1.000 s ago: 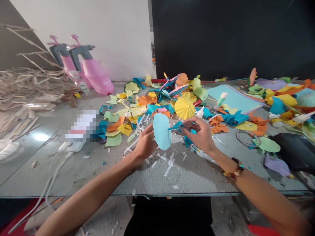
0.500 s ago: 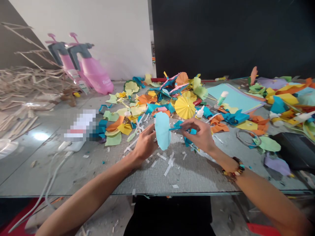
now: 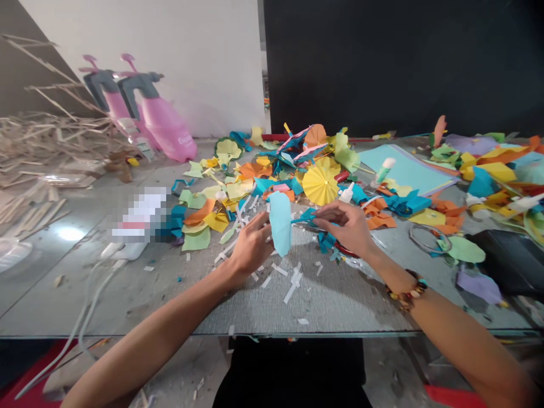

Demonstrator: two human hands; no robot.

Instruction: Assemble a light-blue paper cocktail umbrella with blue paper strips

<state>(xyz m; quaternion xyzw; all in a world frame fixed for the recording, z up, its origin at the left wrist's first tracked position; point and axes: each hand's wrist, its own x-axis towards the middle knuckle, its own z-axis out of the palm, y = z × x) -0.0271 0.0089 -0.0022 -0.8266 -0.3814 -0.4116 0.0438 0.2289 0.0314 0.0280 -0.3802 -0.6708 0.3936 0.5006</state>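
Bench (image 3: 331,300) top littered with coloured paper scraps (image 3: 238,192); at centre frame, left hand (image 3: 251,246) grips an upright pale-blue paper cutout (image 3: 280,224), right hand (image 3: 342,226) pinching a teal paper strip (image 3: 305,216) touching its edge.

Past the right hand (image 3: 344,226), heaped coloured paper cutouts (image 3: 276,170) block reach; white paper strips (image 3: 291,293) dot the tabletop (image 3: 335,306)

Left hand (image 3: 251,245) is pinching a pale blue paper cutout (image 3: 280,224), right hand (image 3: 344,222) has a teal paper strip (image 3: 304,217) right against it, white paper scraps (image 3: 280,277) all over the table (image 3: 340,303), yellow pleated paper fan (image 3: 320,185) just past them.
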